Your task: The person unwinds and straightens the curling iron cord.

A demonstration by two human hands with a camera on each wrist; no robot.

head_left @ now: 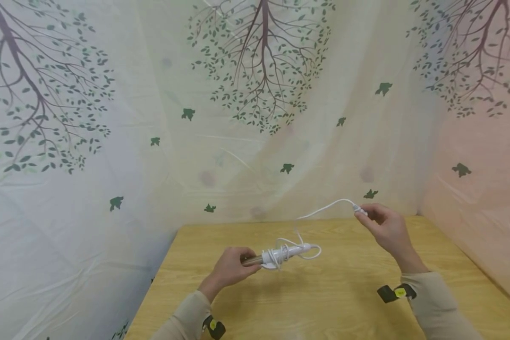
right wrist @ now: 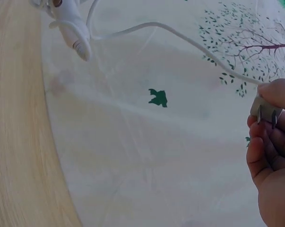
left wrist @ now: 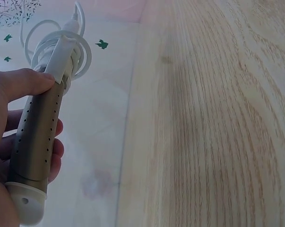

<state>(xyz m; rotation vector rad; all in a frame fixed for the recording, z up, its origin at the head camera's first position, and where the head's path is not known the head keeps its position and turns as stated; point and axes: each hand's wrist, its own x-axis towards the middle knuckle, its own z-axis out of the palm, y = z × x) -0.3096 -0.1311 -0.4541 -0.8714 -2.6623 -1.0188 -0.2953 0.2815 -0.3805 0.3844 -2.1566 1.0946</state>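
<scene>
My left hand [head_left: 231,267] grips the bronze barrel of a curling iron [left wrist: 39,135], its thumb lying along the barrel near the white handle. Rows of small holes run down the barrel, which ends in a white cap [left wrist: 28,204]. Around the white handle, a white cord [head_left: 326,206] is wound in loose loops. From there a free length stretches up and right to my right hand [head_left: 388,233]. That hand pinches the two-pronged plug [right wrist: 266,109] between thumb and fingers, prongs showing in the right wrist view. Both hands are held above the table.
A wood-grain table [head_left: 323,302] lies beneath the hands. Behind and beside it hangs a pale curtain [head_left: 238,174] printed with trees and green leaf or bird shapes. Dark bands with yellow tags [head_left: 400,293] sit at both sleeves.
</scene>
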